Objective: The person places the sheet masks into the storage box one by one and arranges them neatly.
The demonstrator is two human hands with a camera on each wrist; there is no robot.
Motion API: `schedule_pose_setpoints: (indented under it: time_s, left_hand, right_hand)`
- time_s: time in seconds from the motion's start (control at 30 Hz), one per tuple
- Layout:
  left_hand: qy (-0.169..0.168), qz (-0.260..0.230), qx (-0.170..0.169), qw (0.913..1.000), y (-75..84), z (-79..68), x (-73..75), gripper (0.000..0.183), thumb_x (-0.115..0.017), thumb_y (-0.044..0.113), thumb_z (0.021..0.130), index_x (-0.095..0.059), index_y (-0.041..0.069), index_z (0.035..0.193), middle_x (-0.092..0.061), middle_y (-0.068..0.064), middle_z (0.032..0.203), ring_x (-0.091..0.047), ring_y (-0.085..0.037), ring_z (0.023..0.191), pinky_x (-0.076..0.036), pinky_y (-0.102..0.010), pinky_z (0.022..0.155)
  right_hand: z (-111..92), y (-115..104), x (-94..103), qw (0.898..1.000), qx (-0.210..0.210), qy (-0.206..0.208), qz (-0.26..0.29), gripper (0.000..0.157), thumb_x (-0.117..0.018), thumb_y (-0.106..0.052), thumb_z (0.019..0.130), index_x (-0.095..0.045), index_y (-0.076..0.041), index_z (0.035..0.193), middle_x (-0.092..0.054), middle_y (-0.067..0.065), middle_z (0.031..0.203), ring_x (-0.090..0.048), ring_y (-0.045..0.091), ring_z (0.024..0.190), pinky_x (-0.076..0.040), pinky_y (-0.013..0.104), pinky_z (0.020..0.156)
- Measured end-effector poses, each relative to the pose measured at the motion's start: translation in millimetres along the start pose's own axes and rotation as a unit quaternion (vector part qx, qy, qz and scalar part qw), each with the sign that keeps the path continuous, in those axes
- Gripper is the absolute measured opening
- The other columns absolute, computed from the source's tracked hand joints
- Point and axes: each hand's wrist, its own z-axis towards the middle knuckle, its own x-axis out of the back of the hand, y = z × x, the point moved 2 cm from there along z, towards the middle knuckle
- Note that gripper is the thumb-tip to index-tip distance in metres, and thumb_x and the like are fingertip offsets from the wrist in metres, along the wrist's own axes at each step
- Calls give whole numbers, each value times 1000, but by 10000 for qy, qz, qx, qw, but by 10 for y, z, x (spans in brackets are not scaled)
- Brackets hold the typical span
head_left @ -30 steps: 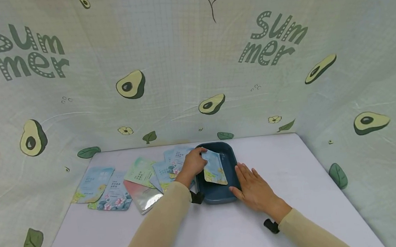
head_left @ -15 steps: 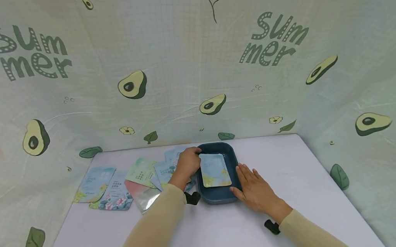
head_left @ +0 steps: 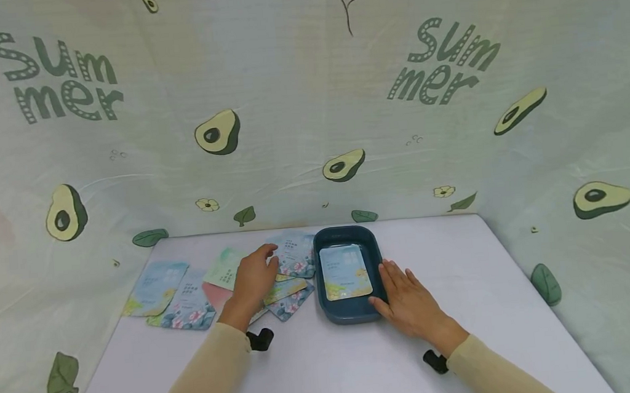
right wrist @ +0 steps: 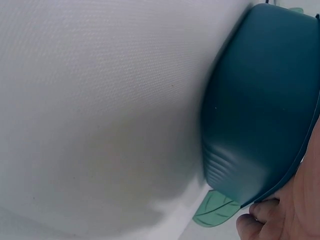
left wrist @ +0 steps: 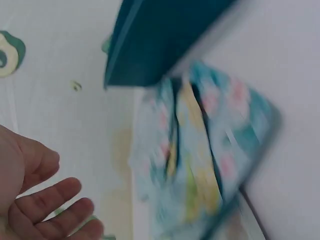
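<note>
One pale-blue sachet [head_left: 345, 272] with yellow print, flat on the floor of the dark-blue tray [head_left: 349, 313]. Likely slick, so liable to skew or slide with any knock. Right hand [head_left: 412, 306] laid along the tray's right wall, fingers straight and close together, thumb apart, clamped on nothing. Too firm a push there: risk of shoving the tray leftward into the nearest flower-printed sachet [head_left: 295, 256], touching the left wall or just beside it, cannot tell which.

Left hand [head_left: 255, 278] above the overlapping heap, fingers apart, loosely bent, empty. Likeliest trouble: a double pick, from thin packets layered edge over edge, such as the yellow-bordered sachet [head_left: 285, 290] across a lower floral sachet [head_left: 292, 304]. Could also drag the green sachet [head_left: 225, 266] and pink sachet [head_left: 218, 295] askew through too low a sweep of the palm. Or come up with nothing, for want of a raised edge off the worktop [head_left: 329, 374].

Farther left, well apart from the tray, a yellow-printed sachet [head_left: 158, 287] partly over a blossom-printed sachet [head_left: 190, 305]: same chance of sticking together.
</note>
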Motion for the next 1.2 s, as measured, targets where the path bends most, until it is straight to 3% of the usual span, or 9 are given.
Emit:
schedule_pose_setpoints:
  time_s: [0.07, 0.13, 0.2, 0.3, 0.43, 0.53, 0.67, 0.97, 1.2]
  left_hand:
    - [122, 347, -12, 9993, -128, -69, 68, 40, -55, 21, 110, -59, 10, 148, -75, -17, 111, -54, -19, 55, -46, -38, 54]
    - [239, 644, -84, 9976, -259, -139, 130, 42, -54, 20, 110, -57, 9, 150, -73, -19, 114, -62, -27, 64, -49, -41, 57]
    - [384, 961, -279, 9942, -381, -209, 188, 42, -54, 18, 110, -56, 5, 149, -70, -22, 127, -70, -37, 93, -58, -48, 72]
    - [677, 1460, -748, 9841, -566, -281, 241, 39, -56, 13, 108, -58, 0, 145, -61, -24, 143, -54, -46, 135, -51, -59, 104]
    - [817, 2163, -1106, 9666, -733, -327, 204, 38, -60, 12, 105, -60, -4, 140, -63, -26, 139, -52, -48, 138, -41, -62, 116]
    - [570, 2548, -978, 9603, -719, -348, 89, 44, -62, 19, 106, -58, -4, 142, -60, -27, 143, -47, -49, 143, -32, -68, 120]
    - [-112, 2653, -814, 9607, -529, -352, -140, 62, -62, 37, 106, -49, -3, 152, -48, -27, 158, -33, -48, 154, -19, -71, 124]
    - [-1163, 2866, -1295, 9421, -155, -228, -647, 89, -48, 66, 105, -28, 5, 167, -22, -18, 174, -13, -39, 163, -10, -67, 128]
    - [-1616, 2942, -1021, 9364, -226, -228, -696, 86, -40, 67, 107, -26, 8, 168, -22, -13, 175, -14, -35, 164, -10, -65, 129]
  right_hand:
    - [-11, 7, 5, 10000, -14, 10, -17, 84, -46, -54, 110, -27, 10, 162, -26, 25, 171, -27, 40, 159, -26, 60, 126]
    - [-22, 13, 12, 10000, -22, 42, -14, 83, -47, -53, 110, -28, 10, 161, -26, 26, 171, -27, 40, 159, -26, 61, 126]
    - [-29, 19, 14, 10000, -25, 75, -16, 83, -47, -53, 110, -28, 10, 161, -27, 26, 171, -27, 40, 159, -26, 61, 126]
    - [-33, 25, 13, 9999, -11, 116, 1, 83, -47, -53, 110, -28, 10, 161, -27, 26, 170, -28, 40, 159, -27, 61, 125]
    - [-37, 40, 8, 9999, 1, 124, -33, 83, -47, -53, 110, -29, 11, 161, -28, 26, 170, -28, 41, 159, -28, 62, 125]
    - [-44, 55, 13, 9999, -10, 137, -52, 83, -48, -53, 110, -29, 10, 161, -28, 26, 170, -28, 41, 158, -27, 62, 125]
    - [-54, 71, 20, 9998, -28, 157, -70, 83, -48, -53, 110, -29, 10, 161, -28, 26, 170, -28, 41, 158, -28, 62, 125]
    - [-49, 40, 30, 9999, -11, 155, -5, 83, -50, -51, 109, -31, 11, 160, -29, 26, 169, -30, 41, 158, -28, 62, 124]
    - [-20, 5, 20, 10000, -24, 21, 32, 84, -47, -55, 110, -28, 9, 162, -26, 25, 171, -27, 40, 159, -26, 62, 126]
